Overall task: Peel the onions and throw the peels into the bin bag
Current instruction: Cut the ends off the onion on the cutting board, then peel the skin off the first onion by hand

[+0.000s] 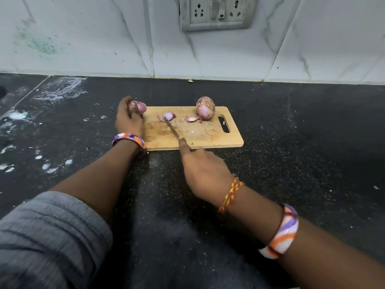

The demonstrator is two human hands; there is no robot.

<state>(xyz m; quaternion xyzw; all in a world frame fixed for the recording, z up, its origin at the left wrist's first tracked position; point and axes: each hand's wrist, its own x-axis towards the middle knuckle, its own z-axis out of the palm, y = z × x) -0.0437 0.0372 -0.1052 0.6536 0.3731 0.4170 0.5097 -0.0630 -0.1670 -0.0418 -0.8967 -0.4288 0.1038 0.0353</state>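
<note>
A wooden cutting board [210,136] lies on the black counter. My left hand [128,119] grips a purple onion [138,106] at the board's far left corner. My right hand [203,170] holds a knife [171,129] with the forefinger along the blade; its tip touches a cut onion piece [169,116] in the board's middle. Another onion [205,108], with dry skin partly on, stands at the board's far right. Loose peel scraps [192,118] lie beside it. No bin bag is in view.
The black speckled counter [291,153] carries white smears and crumbs on its left side [18,115]. A tiled wall with a socket plate [216,12] rises behind the board. My grey sleeve [48,236] fills the lower left corner.
</note>
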